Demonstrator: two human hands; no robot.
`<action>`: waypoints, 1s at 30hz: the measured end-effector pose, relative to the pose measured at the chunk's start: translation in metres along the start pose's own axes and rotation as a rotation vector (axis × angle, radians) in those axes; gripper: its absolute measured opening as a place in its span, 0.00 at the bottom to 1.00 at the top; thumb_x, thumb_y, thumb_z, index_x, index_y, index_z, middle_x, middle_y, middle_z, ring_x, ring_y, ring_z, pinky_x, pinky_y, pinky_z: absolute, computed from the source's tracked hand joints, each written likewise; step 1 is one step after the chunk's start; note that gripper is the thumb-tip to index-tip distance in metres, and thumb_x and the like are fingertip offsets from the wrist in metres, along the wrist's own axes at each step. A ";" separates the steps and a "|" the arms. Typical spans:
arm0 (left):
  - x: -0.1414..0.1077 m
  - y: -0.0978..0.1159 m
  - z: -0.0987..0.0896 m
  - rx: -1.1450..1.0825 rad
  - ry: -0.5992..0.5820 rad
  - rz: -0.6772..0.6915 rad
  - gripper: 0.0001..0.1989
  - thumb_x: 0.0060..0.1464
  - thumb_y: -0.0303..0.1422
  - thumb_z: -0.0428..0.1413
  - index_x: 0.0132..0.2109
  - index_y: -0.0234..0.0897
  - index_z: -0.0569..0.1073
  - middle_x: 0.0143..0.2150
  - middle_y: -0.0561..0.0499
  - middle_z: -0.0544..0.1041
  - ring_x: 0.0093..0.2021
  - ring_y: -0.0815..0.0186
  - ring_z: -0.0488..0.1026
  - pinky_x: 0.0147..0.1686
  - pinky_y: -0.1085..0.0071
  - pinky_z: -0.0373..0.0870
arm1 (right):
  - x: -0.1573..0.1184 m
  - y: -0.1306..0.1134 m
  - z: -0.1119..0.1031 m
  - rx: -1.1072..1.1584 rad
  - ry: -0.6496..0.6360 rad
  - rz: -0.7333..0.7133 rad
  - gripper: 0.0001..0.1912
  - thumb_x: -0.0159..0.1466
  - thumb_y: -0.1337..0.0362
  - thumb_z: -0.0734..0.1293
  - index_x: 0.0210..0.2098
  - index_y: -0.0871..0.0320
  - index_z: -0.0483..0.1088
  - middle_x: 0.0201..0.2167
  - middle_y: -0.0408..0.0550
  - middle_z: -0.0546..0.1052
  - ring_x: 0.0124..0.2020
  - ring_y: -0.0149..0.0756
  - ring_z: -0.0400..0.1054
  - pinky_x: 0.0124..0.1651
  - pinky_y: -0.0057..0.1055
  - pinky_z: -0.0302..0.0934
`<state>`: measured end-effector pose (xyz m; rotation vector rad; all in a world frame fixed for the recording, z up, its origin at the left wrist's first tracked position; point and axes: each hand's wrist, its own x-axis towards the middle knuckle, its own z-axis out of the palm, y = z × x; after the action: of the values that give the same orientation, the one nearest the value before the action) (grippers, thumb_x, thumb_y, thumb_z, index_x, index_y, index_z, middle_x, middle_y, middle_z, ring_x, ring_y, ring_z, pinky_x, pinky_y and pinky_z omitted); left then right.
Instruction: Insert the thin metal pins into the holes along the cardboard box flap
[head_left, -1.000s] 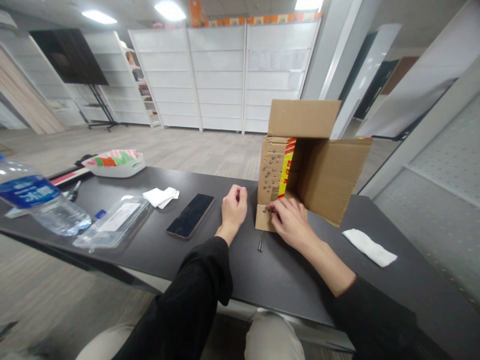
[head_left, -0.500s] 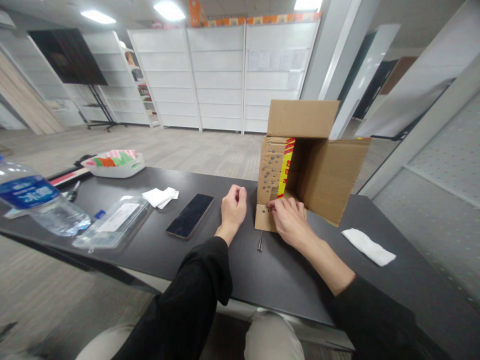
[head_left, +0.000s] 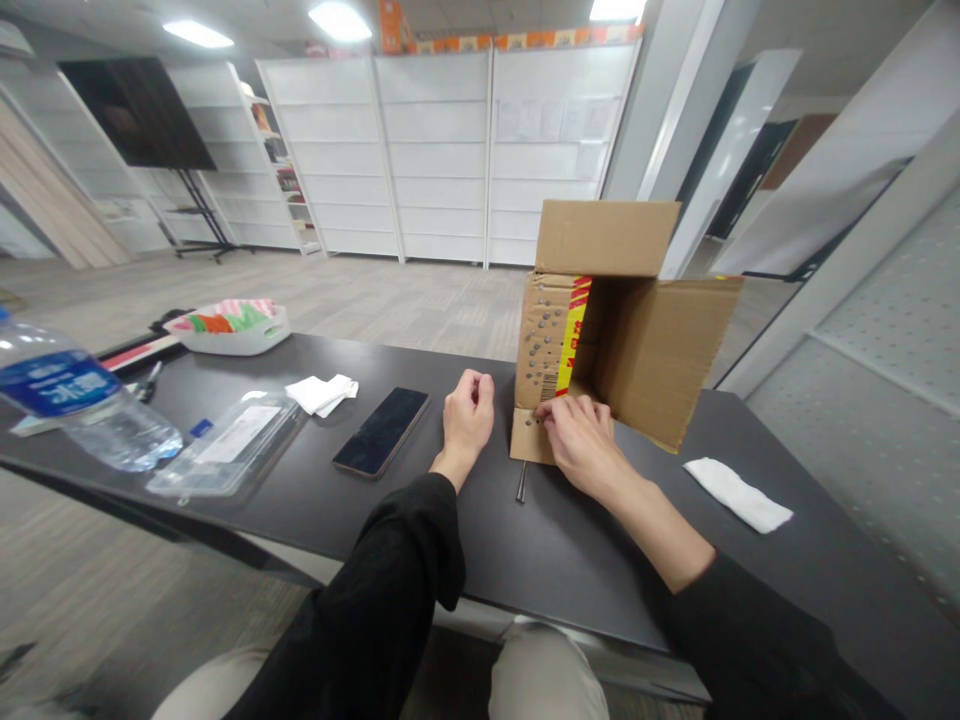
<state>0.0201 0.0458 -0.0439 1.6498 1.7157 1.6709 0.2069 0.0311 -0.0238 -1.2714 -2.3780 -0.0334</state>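
Observation:
An open cardboard box (head_left: 527, 330) stands on the table, its mouth facing right and its flaps spread. Several small grey round pieces (head_left: 545, 315) dot its left side beside a yellow and red tape strip. At the lower flap (head_left: 525, 440), which also bears grey dots, my right hand (head_left: 581, 440) has its thumb and fingers pinched together; whatever they hold is too small to name. My left hand (head_left: 469, 415) rests closed on the table left of the box, its contents, if any, hidden. A slim metal tool (head_left: 520, 484) pokes out from under the lower flap.
A black phone (head_left: 381, 432) lies left of my left hand. Farther left are folded white tissues (head_left: 322, 394), a clear plastic case (head_left: 229, 450), a water bottle (head_left: 82, 400) on its side and a white basket (head_left: 240, 338). Another tissue (head_left: 737, 494) lies at right.

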 end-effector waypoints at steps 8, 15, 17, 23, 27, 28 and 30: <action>0.000 0.000 0.000 -0.001 0.005 0.014 0.16 0.64 0.43 0.45 0.31 0.39 0.64 0.25 0.56 0.66 0.26 0.70 0.62 0.30 0.75 0.57 | -0.002 -0.002 -0.005 -0.027 -0.039 -0.014 0.10 0.67 0.69 0.55 0.44 0.57 0.67 0.45 0.54 0.75 0.47 0.47 0.62 0.48 0.42 0.49; 0.000 -0.001 0.000 0.003 0.003 0.007 0.17 0.64 0.44 0.44 0.31 0.39 0.64 0.25 0.55 0.67 0.26 0.70 0.62 0.30 0.75 0.58 | -0.003 -0.002 -0.009 -0.075 -0.094 -0.001 0.08 0.64 0.68 0.59 0.41 0.57 0.67 0.44 0.53 0.74 0.46 0.47 0.62 0.47 0.42 0.49; 0.000 0.000 0.000 0.005 0.004 0.007 0.16 0.64 0.44 0.44 0.31 0.39 0.64 0.25 0.55 0.67 0.26 0.70 0.62 0.30 0.75 0.58 | -0.003 -0.001 -0.008 -0.077 -0.097 -0.007 0.08 0.63 0.69 0.59 0.40 0.57 0.67 0.43 0.53 0.74 0.46 0.47 0.62 0.47 0.42 0.49; 0.000 0.001 0.000 -0.007 0.008 0.009 0.16 0.63 0.43 0.45 0.31 0.39 0.64 0.24 0.56 0.66 0.26 0.70 0.62 0.30 0.75 0.57 | -0.003 0.001 -0.008 -0.033 -0.071 -0.011 0.09 0.65 0.70 0.57 0.40 0.56 0.67 0.42 0.53 0.75 0.46 0.47 0.62 0.46 0.42 0.49; 0.000 0.000 0.000 0.002 0.008 0.005 0.16 0.64 0.43 0.45 0.31 0.39 0.64 0.24 0.56 0.66 0.26 0.71 0.62 0.30 0.75 0.57 | -0.003 0.000 -0.010 0.017 -0.034 -0.015 0.08 0.66 0.69 0.57 0.39 0.56 0.67 0.41 0.52 0.75 0.45 0.46 0.63 0.46 0.41 0.49; 0.000 0.000 0.000 0.001 0.008 0.006 0.16 0.64 0.43 0.45 0.31 0.39 0.64 0.24 0.56 0.66 0.26 0.71 0.62 0.30 0.75 0.57 | -0.003 -0.001 -0.010 0.029 -0.021 -0.019 0.08 0.65 0.69 0.58 0.39 0.56 0.67 0.41 0.52 0.75 0.45 0.45 0.63 0.46 0.41 0.49; 0.000 0.000 0.000 -0.004 0.008 0.010 0.16 0.64 0.43 0.45 0.31 0.39 0.64 0.24 0.56 0.65 0.26 0.71 0.62 0.30 0.75 0.57 | -0.003 -0.001 -0.010 0.048 0.006 -0.031 0.08 0.63 0.71 0.59 0.38 0.56 0.67 0.40 0.51 0.75 0.44 0.44 0.63 0.45 0.40 0.49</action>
<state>0.0203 0.0460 -0.0437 1.6548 1.7089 1.6875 0.2112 0.0261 -0.0158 -1.2102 -2.3792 0.0107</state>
